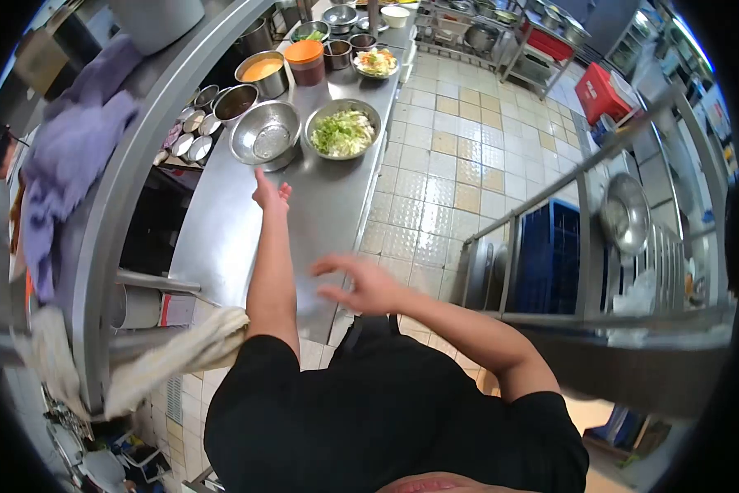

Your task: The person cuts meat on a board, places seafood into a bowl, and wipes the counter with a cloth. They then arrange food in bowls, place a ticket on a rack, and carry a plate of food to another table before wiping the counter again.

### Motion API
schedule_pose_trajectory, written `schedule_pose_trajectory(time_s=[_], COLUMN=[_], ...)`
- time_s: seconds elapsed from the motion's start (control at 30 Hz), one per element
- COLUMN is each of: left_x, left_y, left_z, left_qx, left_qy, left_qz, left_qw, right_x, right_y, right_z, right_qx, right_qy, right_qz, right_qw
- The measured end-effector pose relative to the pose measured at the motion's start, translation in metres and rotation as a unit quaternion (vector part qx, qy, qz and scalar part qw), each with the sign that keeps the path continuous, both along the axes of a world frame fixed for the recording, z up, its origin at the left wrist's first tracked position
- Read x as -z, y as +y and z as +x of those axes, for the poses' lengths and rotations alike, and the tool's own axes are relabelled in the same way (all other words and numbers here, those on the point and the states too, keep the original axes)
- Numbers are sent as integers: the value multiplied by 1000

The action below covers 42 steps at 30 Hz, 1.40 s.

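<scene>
My left hand (271,193) stretches forward over the steel counter, fingers apart and holding nothing. Its fingertips are right by the near rim of an empty metal bowl (252,146). Beside that bowl, to the right, stands another metal bowl (310,141) full of chopped pale-green vegetable (343,134). Lower down, my right hand (357,283) hovers near the counter's right edge, slightly blurred, with thumb and fingers spread and nothing between them.
Behind the bowls on the steel counter (213,238) stand an orange-topped container (305,62), a pot of orange liquid (263,71) and a plate of cut vegetables (375,62). A metal rack (583,238) is at right; a cream cloth (176,357) hangs at left.
</scene>
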State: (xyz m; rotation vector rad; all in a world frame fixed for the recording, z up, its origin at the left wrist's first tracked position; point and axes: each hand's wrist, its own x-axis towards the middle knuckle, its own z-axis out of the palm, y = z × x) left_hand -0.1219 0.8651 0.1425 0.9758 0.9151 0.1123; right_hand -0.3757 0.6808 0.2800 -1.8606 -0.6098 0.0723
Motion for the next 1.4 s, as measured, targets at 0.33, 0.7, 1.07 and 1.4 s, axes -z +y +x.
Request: schedule_pose_trajectory(time_s=[0.33, 0.7, 1.07, 1.4], left_x=[52, -120, -44, -30], left_y=[70, -36, -430, -588], left_z=[94, 122, 287, 570], left_qx=[-197, -433, 4, 359], left_qy=[85, -83, -223, -273], left_qz=[24, 521, 561, 512], left_qw=[976, 731, 797, 731], right_x=[199, 285, 197, 253], right_y=[-329, -651, -661, -722], right_z=[135, 355, 797, 917], right_qx=[358, 550, 350, 265], right_qy=[264, 401, 161, 234], right_qz=[-31, 31, -249, -367], right_qw=[895, 732, 889, 861])
